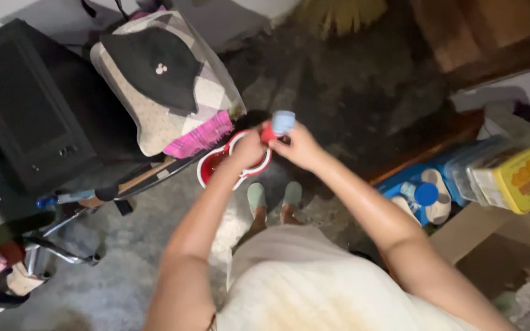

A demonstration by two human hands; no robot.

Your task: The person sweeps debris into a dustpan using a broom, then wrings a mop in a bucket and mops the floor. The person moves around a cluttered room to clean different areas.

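My left hand [248, 149] and my right hand [299, 147] meet out in front of me, over the grey concrete floor [124, 257]. Between them I hold a small red piece [267, 132] with a pale blue, rounded cap-like part [283, 122] on its far end; the blur keeps me from telling what it is. My right hand is curled closed around it, fingers pinching the red part. My left hand is loosely closed beside it, touching it; I cannot tell how firmly it grips. Just below my hands stands a round red bucket [216, 165] with a smooth white rim. To the far left, a folded pile of checked and pink cloth [179, 104] rests on a frame. To the right sit blue plastic containers [424, 193] and a yellow box [522, 178].
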